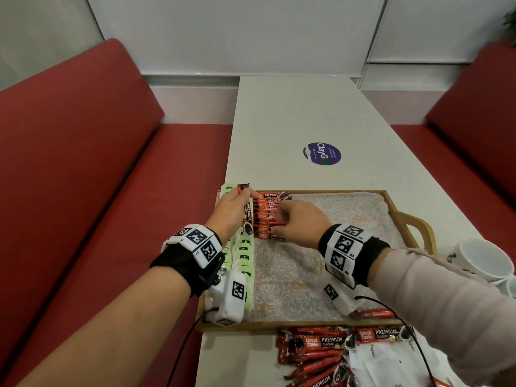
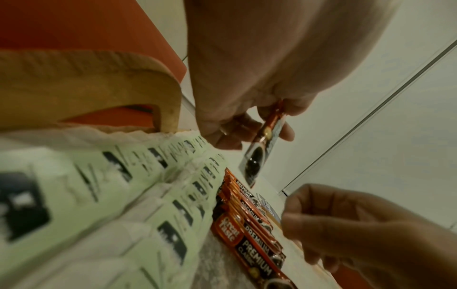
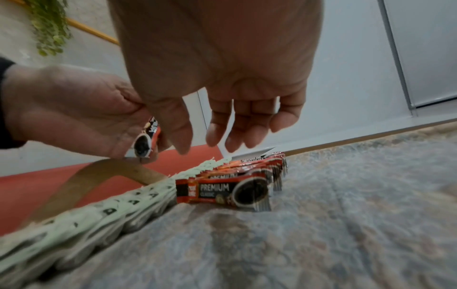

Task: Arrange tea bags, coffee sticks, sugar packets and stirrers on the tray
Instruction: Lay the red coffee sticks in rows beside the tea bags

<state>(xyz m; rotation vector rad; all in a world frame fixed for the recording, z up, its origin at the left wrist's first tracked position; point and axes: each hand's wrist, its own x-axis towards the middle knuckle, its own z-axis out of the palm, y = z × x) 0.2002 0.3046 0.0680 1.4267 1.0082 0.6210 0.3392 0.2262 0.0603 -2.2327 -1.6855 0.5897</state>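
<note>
A wooden tray point(image 1: 307, 325) lined with patterned cloth point(image 3: 321, 224) holds light green tea bags point(image 1: 244, 255) along its left side. A row of red coffee sticks point(image 1: 268, 212) lies beside them at the far end. My left hand point(image 1: 237, 203) pinches one coffee stick point(image 1: 248, 213) near its top, so it hangs upright over the tea bags point(image 2: 111, 185). My right hand point(image 1: 293, 219) hovers over the coffee row point(image 3: 227, 189) with relaxed fingers point(image 3: 247, 125), holding nothing. The held stick point(image 2: 264, 140) dangles clear of the row point(image 2: 247, 221).
Loose coffee sticks point(image 1: 321, 344) and white sugar packets point(image 1: 385, 361) lie on the table in front of the tray. One stick point(image 1: 374, 313) rests at the tray's near right. White mugs point(image 1: 480, 258) stand right of the tray handle point(image 1: 413, 219). Red benches flank the table.
</note>
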